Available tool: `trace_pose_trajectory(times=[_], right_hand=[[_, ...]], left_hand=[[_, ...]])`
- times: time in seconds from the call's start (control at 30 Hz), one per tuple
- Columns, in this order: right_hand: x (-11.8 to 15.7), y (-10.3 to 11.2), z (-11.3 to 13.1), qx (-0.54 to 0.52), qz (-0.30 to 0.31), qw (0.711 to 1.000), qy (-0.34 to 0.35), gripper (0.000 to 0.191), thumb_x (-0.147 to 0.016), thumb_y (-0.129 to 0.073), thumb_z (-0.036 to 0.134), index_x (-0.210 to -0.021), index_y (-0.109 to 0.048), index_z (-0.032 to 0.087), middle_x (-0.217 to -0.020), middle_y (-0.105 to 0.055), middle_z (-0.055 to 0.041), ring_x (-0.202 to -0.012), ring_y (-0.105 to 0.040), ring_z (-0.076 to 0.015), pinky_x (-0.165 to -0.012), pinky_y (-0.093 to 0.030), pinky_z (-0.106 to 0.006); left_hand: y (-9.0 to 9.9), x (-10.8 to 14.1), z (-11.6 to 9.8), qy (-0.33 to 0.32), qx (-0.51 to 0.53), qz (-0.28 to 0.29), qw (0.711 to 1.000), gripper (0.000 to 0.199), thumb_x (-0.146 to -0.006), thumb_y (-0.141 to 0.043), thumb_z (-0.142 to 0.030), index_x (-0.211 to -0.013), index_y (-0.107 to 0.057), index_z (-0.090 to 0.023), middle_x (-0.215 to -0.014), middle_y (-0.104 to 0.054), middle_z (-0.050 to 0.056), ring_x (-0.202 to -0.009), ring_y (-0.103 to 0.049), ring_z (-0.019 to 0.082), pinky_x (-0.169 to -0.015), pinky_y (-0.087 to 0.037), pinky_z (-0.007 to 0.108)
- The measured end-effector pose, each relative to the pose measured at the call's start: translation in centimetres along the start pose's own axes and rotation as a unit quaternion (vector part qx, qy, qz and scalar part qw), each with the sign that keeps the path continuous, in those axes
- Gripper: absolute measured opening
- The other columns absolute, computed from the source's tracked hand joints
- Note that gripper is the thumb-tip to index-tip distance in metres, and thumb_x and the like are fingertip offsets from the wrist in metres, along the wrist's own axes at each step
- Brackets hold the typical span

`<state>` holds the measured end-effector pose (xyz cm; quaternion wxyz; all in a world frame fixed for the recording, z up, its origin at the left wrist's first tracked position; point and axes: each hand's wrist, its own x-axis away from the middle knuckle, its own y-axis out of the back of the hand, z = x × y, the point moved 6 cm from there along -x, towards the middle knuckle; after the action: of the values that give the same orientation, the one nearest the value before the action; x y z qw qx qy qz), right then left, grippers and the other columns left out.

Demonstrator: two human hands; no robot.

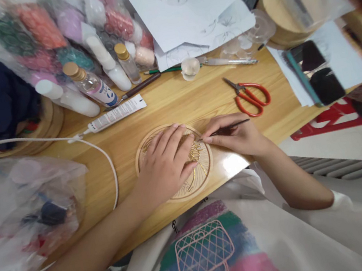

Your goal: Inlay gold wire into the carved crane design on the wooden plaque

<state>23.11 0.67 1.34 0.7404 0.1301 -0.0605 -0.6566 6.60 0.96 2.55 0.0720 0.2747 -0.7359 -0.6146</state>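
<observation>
A round wooden disc (204,172) with a fine line design and gold-coloured parts lies on the table near its front edge. My left hand (168,165) rests flat across the disc's left and middle, its fingers stretched out, hiding much of the design. At the disc's right rim my right hand (236,135) pinches a thin dark stick-like tool (235,125), perhaps a fine brush. The tool's tip points left at the disc's edge; whether it touches cannot be made out.
Red-handled scissors (253,98) lie beyond my right hand. A white tube (117,114), small bottles (91,83) and paper sheets (195,13) line the back. A phone (318,71) lies right. A white cable (111,165) and plastic bag (31,216) are left.
</observation>
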Motion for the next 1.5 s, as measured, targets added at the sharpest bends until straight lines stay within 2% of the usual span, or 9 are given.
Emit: trace_pose_trajectory(times=[0.2,0.33,0.63,1.13,1.5], right_hand=[[-0.04,0.45,-0.36,-0.035,-0.044,0.998,-0.034,0.017,-0.075,-0.078,0.034,-0.077,-0.074,0.018,-0.075,-0.074,-0.004,-0.07,-0.067,-0.014,-0.064,-0.054,-0.027],[-0.1,0.42,-0.28,-0.024,-0.068,0.997,-0.023,0.015,-0.075,-0.078,0.032,-0.079,-0.074,0.018,-0.078,-0.074,-0.0039,-0.072,-0.068,-0.0142,-0.067,-0.055,-0.027],[-0.32,-0.15,0.27,0.035,-0.02,0.998,0.045,0.007,-0.08,-0.074,0.024,-0.084,-0.075,0.019,-0.078,-0.072,-0.0033,-0.071,-0.064,-0.0131,-0.065,-0.052,-0.027],[-0.43,-0.11,0.35,0.054,-0.018,0.998,0.018,0.008,-0.08,-0.075,0.027,-0.079,-0.075,0.019,-0.075,-0.073,-0.0029,-0.068,-0.065,-0.0145,-0.065,-0.053,-0.028],[-0.63,-0.12,0.39,0.049,-0.019,0.999,0.002,0.016,-0.081,-0.074,0.034,-0.077,-0.074,0.019,-0.074,-0.073,-0.003,-0.068,-0.065,-0.0146,-0.066,-0.054,-0.029]], left_hand=[[-0.06,0.17,0.12,0.005,0.003,-0.002,1.0,0.052,-0.094,-0.054,-0.035,-0.136,-0.047,-0.006,-0.137,-0.055,0.022,-0.131,-0.048,0.033,-0.109,-0.04,0.05],[-0.11,0.2,0.12,0.005,-0.002,-0.001,1.0,0.053,-0.094,-0.054,-0.035,-0.137,-0.045,-0.006,-0.138,-0.055,0.021,-0.131,-0.049,0.033,-0.109,-0.04,0.049],[0.03,0.03,0.01,0.002,-0.007,-0.006,1.0,0.053,-0.094,-0.055,-0.035,-0.136,-0.046,-0.005,-0.137,-0.055,0.022,-0.131,-0.049,0.033,-0.108,-0.041,0.049],[-0.11,0.05,0.0,0.006,-0.022,-0.001,1.0,0.053,-0.094,-0.054,-0.038,-0.137,-0.046,-0.008,-0.138,-0.056,0.018,-0.13,-0.05,0.032,-0.109,-0.04,0.046],[-0.09,0.03,0.1,0.017,0.027,0.013,0.999,0.053,-0.093,-0.055,-0.035,-0.139,-0.045,-0.008,-0.139,-0.054,0.021,-0.134,-0.047,0.033,-0.111,-0.039,0.05]])
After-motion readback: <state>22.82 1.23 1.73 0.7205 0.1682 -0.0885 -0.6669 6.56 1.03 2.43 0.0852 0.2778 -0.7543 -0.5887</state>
